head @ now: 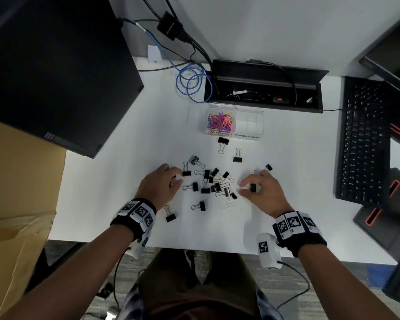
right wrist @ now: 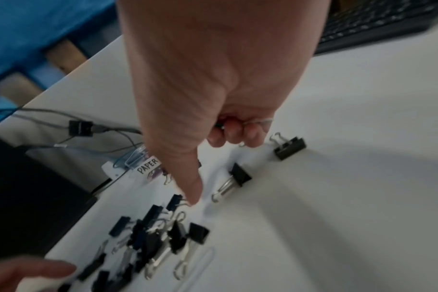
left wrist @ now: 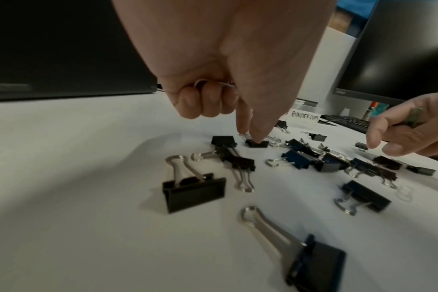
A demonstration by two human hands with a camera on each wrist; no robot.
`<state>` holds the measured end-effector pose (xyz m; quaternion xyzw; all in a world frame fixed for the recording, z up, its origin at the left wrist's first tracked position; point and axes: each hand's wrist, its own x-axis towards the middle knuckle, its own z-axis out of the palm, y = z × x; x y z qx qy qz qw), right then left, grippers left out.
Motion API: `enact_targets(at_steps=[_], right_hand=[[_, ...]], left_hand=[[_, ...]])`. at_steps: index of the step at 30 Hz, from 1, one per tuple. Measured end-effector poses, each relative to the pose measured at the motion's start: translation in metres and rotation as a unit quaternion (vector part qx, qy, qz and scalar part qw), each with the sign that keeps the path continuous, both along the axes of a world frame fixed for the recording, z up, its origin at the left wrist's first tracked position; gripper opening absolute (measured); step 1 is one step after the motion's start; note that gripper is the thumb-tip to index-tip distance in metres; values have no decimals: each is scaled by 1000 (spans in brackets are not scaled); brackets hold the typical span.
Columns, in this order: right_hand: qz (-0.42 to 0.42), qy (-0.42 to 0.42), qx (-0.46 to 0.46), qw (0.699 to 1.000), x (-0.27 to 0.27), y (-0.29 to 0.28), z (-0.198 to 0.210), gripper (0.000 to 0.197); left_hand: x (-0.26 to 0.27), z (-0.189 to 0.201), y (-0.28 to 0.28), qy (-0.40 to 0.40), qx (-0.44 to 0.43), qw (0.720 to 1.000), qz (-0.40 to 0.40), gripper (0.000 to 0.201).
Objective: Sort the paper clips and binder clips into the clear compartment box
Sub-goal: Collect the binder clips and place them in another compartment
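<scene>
Binder clips are held in the curled left hand [head: 161, 184] and right hand [head: 262, 189]. More should be gathered by their handles, then dropped into the box's [head: 249, 120] empty right side.

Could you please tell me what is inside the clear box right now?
The clear box has coloured paper clips piled in its left compartment, labelled for them. The right compartment, labelled for binder clips, looks empty. What lies beneath the pile is hidden.

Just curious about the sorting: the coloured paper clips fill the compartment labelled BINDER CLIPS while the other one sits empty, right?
Not quite. In the head view the coloured paper clips fill the compartment labelled PAPER CLIPS; the one labelled BINDER CLIPS sits empty.
</scene>
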<state>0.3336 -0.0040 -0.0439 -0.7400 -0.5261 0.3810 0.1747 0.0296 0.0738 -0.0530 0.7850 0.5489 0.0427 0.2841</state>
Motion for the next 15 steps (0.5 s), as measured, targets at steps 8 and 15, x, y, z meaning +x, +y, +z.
enact_targets(at_steps=[8, 15], right_hand=[[186, -53, -54, 980, -27, -10, -2, 18], [256, -95, 32, 962, -35, -9, -8, 6]], left_hand=[[25, 3, -2, -22, 21, 992, 126, 22], [7, 4, 12, 14, -39, 980, 197, 30]])
